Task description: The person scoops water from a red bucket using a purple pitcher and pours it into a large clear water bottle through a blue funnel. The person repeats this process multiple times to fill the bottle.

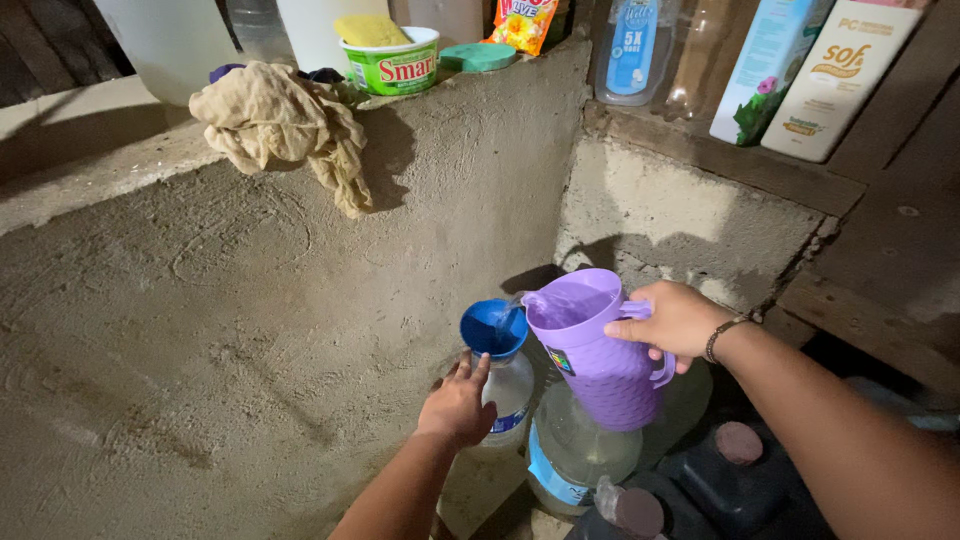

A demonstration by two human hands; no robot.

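Observation:
My right hand (675, 322) grips the handle of a purple plastic pitcher (592, 350), tilted to the left so water runs from its spout into a blue funnel (492, 327). The funnel sits in the neck of a clear plastic bottle (508, 398) with a blue label. My left hand (458, 405) wraps around that bottle's left side, just under the funnel. A second, larger clear bottle (578, 458) stands right below the pitcher.
A rough concrete wall (220, 320) fills the left. On its ledge lie a crumpled beige rag (285, 125), a green tub (392, 62) and a snack packet (522, 22). Bottles and cartons (790, 70) stand on a shelf at upper right. Dark containers (735, 470) sit at lower right.

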